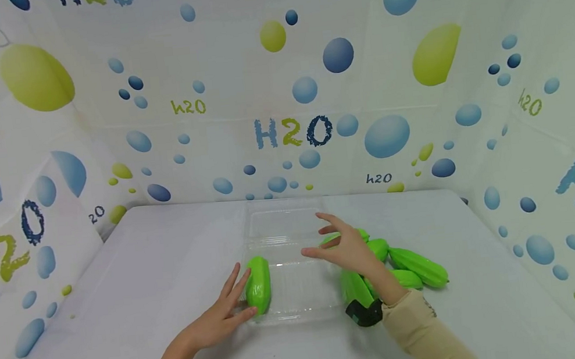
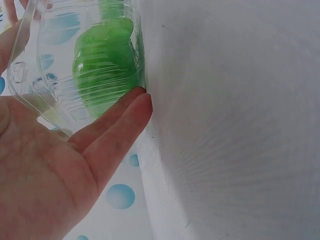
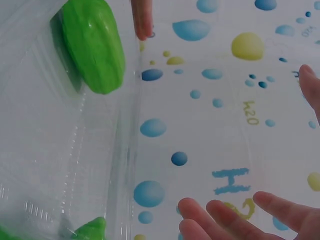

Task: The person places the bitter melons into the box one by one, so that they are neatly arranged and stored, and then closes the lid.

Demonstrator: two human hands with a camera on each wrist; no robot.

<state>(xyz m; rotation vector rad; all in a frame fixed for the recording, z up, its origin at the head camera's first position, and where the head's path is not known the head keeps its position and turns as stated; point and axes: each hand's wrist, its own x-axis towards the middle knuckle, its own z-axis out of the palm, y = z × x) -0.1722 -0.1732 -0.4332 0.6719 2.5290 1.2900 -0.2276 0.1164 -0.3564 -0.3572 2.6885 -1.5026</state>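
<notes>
A bright green cucumber-like vegetable lies lengthwise along the left side of a clear plastic clamshell container. My left hand is at that side, fingers extended and spread. In the left wrist view its fingertips touch or nearly touch the container's outer wall, with the vegetable visible through the plastic. Above the container's right part hovers my right hand, fingers apart and nothing between them. The right wrist view shows that hand away from the vegetable.
Several more green vegetables are heaped right of the container, partly behind my right hand and forearm. The container's lid lies folded back on the far side. White cloth covers the table, and patterned sheets enclose it at the back and sides.
</notes>
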